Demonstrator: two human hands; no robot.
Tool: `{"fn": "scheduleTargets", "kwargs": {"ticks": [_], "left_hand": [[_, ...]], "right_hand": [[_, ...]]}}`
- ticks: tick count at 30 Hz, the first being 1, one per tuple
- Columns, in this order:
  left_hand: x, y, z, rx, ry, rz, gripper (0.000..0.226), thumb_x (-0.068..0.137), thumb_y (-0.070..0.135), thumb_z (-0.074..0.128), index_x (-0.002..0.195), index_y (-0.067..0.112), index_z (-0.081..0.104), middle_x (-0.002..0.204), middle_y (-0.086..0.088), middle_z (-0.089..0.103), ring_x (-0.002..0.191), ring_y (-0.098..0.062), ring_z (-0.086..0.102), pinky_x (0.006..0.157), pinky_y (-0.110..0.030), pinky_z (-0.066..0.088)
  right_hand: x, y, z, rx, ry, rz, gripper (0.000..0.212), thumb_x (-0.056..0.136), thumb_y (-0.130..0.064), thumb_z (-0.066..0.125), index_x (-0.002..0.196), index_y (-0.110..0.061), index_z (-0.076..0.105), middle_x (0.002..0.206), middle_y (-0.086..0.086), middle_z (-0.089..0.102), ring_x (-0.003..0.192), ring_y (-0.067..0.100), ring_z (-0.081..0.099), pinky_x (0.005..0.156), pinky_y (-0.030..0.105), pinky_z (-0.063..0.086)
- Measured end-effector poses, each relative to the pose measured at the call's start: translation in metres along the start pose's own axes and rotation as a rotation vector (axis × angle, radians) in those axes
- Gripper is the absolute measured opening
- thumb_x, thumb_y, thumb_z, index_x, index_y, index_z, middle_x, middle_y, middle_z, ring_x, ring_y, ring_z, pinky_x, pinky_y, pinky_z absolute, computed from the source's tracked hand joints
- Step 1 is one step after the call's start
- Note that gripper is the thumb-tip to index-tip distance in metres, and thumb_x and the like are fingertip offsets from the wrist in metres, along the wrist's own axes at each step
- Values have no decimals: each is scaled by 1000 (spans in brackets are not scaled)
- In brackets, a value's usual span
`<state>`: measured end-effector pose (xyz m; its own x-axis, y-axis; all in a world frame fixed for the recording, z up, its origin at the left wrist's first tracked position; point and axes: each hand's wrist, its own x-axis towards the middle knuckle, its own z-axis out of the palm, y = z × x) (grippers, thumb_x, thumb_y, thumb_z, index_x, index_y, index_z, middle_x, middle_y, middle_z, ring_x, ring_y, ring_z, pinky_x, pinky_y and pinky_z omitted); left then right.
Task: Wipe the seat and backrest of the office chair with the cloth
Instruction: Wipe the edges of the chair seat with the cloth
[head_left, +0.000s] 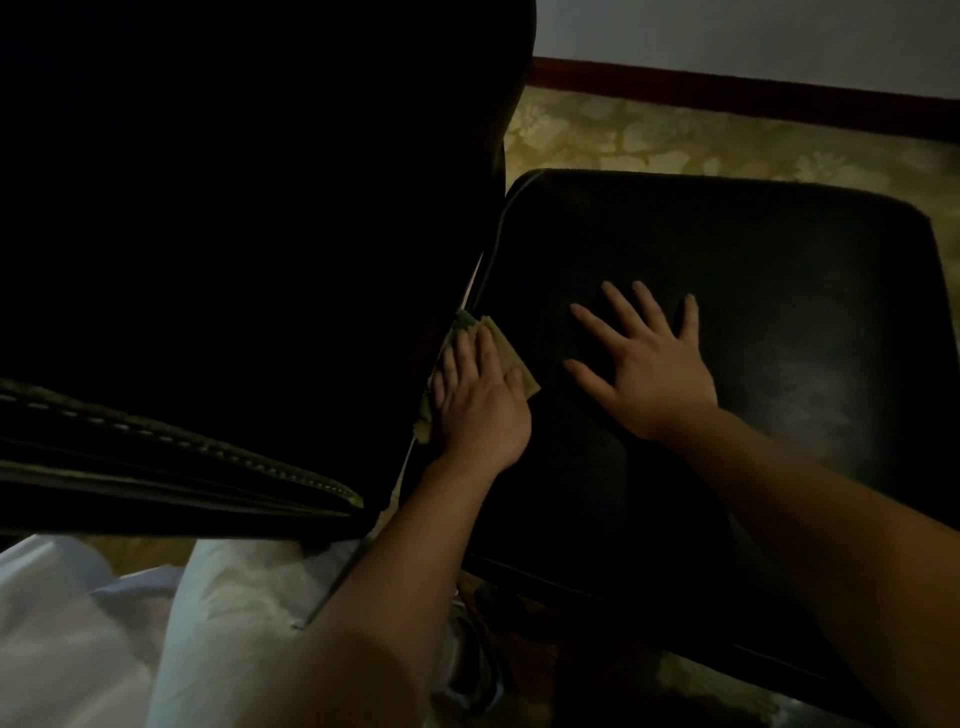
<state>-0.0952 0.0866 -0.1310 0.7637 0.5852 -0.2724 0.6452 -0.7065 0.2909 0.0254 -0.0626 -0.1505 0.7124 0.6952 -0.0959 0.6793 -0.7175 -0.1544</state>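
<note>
The black office chair fills the view: its backrest (234, 234) is the dark mass on the left and its seat (779, 291) lies flat on the right. My left hand (478, 400) presses a greenish-tan cloth (506, 348) flat onto the seat right at the crease where seat meets backrest. The fingers lie straight over the cloth, whose edges show past the fingertips and beside the thumb. My right hand (649, 358) rests palm down with fingers spread on the middle of the seat, a short way right of the cloth.
A patterned yellowish carpet (675, 140) lies beyond the seat, ending at a dark red skirting board (727, 96) under a pale wall. My light trousers (156, 623) show at the bottom left. A stitched chair edge (182, 441) crosses the lower left.
</note>
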Motion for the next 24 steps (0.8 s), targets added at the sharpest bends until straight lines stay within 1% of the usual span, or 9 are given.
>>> {"fn": "scheduleTargets", "kwargs": {"ticks": [3,9,16,20,24], "left_hand": [[19,14,-4,5,-6,-37,63,110,36,24,161,18,-8,170,-6,-11,157,-23,-10,124,-43,-6],[42,26,-12,-16,-18,-23,64,110,36,26,162,17,-7,170,-7,-8,157,-25,-5,125,-43,-2],[9,3,-2,-10,34,23,63,110,37,26,162,22,-7,171,-2,-8,157,-20,-7,125,-43,-1],[-21,-16,4,14,66,82,64,109,38,26,162,22,-7,170,-2,-10,157,-19,-9,124,-38,-4],[-40,-27,6,19,53,117,64,109,37,25,162,21,-7,170,-2,-12,156,-18,-11,124,-35,-7]], "right_hand": [[1,0,1,-4,18,8,72,92,-78,10,156,-46,4,168,-2,-1,154,26,-5,116,65,-10],[0,-1,3,5,49,8,72,92,-77,10,157,-45,8,168,-1,4,154,27,-3,116,65,-10],[0,2,5,10,45,-1,71,93,-78,12,156,-46,6,168,-1,3,154,26,-3,116,65,-10],[-1,2,5,12,41,-2,71,93,-78,11,156,-45,5,168,-1,2,154,26,-4,116,65,-9],[-1,2,5,12,48,-9,71,93,-77,13,156,-45,6,168,-1,4,154,26,-2,117,65,-8]]}}
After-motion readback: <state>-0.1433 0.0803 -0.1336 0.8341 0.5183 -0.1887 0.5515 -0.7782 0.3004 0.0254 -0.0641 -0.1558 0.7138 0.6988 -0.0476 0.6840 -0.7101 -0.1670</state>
